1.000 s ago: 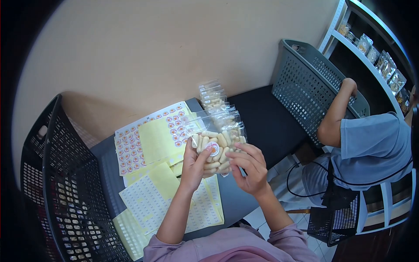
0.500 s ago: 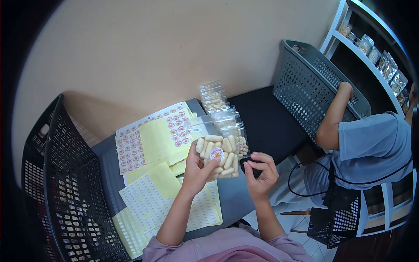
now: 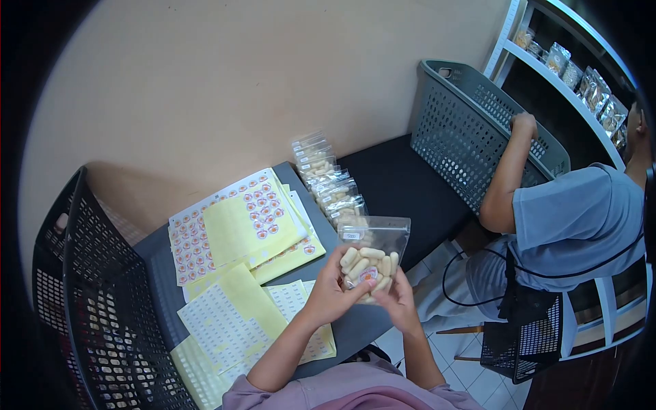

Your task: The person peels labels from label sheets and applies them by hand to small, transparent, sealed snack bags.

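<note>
A clear zip bag of pale finger-shaped snacks [image 3: 372, 256] is held up in front of me, with a round logo sticker on its front and a small white label near the top. My left hand [image 3: 333, 292] grips its lower left side, thumb across the front by the sticker. At the lower right corner, my right hand [image 3: 402, 306] closes on the same bag, its thumb slightly blurred. Sheets of round logo stickers [image 3: 191, 239] and sheets of small printed labels [image 3: 222, 318] lie on the grey table to the left.
Similar filled bags [image 3: 328, 181] stand in a row behind. A black crate [image 3: 109, 301] is at the left. A grey-green basket [image 3: 465, 130] stands on the black surface at right; a person in a blue shirt [image 3: 574, 219] rests a hand on its rim. Shelves [image 3: 581, 96] hold packets.
The bag has moved right and down, away from the row of bags. My right hand, apart from it before, has come to its lower right corner. The view has shifted slightly.
</note>
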The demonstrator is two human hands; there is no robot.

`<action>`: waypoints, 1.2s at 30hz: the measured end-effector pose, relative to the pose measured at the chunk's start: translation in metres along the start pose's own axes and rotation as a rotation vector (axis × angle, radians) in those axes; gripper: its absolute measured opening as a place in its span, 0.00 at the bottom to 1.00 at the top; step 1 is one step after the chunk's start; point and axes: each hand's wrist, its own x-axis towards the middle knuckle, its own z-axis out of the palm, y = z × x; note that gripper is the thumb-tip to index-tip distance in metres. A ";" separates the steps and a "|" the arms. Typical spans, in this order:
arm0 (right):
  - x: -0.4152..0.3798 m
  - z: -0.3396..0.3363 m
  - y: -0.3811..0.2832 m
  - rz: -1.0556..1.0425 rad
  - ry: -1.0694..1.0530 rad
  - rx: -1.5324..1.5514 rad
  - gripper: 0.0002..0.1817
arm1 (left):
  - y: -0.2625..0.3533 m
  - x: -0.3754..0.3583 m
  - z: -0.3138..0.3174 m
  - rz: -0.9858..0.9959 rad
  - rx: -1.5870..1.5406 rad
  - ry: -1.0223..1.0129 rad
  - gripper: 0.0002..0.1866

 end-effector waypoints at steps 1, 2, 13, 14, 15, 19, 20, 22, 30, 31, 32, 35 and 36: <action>0.000 0.003 -0.002 0.010 -0.003 -0.024 0.27 | -0.002 0.000 0.003 -0.021 -0.051 0.034 0.29; 0.001 0.003 -0.002 0.010 0.001 -0.025 0.27 | -0.002 0.000 0.004 -0.023 -0.052 0.031 0.29; 0.001 -0.006 0.001 0.087 -0.019 -0.065 0.28 | 0.003 -0.008 -0.007 -0.123 -0.202 -0.026 0.22; 0.003 -0.006 0.002 0.089 -0.023 -0.064 0.28 | 0.004 -0.009 -0.007 -0.094 -0.202 -0.006 0.22; 0.005 -0.006 0.003 0.120 -0.045 -0.054 0.28 | 0.005 -0.010 -0.008 -0.094 -0.202 -0.001 0.22; 0.008 0.001 0.009 0.165 -0.130 -0.028 0.28 | 0.005 -0.019 -0.018 -0.117 -0.138 0.091 0.19; 0.009 0.002 0.013 0.166 -0.130 -0.030 0.28 | 0.003 -0.022 -0.021 -0.140 -0.132 0.105 0.18; 0.010 0.004 0.019 0.162 -0.192 -0.121 0.28 | 0.000 -0.028 -0.024 -0.124 -0.137 0.128 0.17; 0.013 0.008 0.029 0.196 -0.306 -0.137 0.25 | -0.002 -0.038 -0.028 -0.137 -0.179 0.276 0.23; 0.013 0.010 0.027 0.196 -0.312 -0.134 0.25 | -0.001 -0.038 -0.026 -0.126 -0.203 0.292 0.26; 0.013 0.011 0.023 0.211 -0.289 -0.089 0.24 | -0.003 -0.038 -0.025 -0.126 -0.201 0.298 0.26; 0.012 0.007 0.025 0.224 -0.286 -0.079 0.21 | -0.003 -0.038 -0.023 -0.127 -0.156 0.241 0.35; 0.013 0.005 0.026 0.219 -0.298 -0.116 0.21 | -0.003 -0.037 -0.023 -0.125 -0.156 0.246 0.35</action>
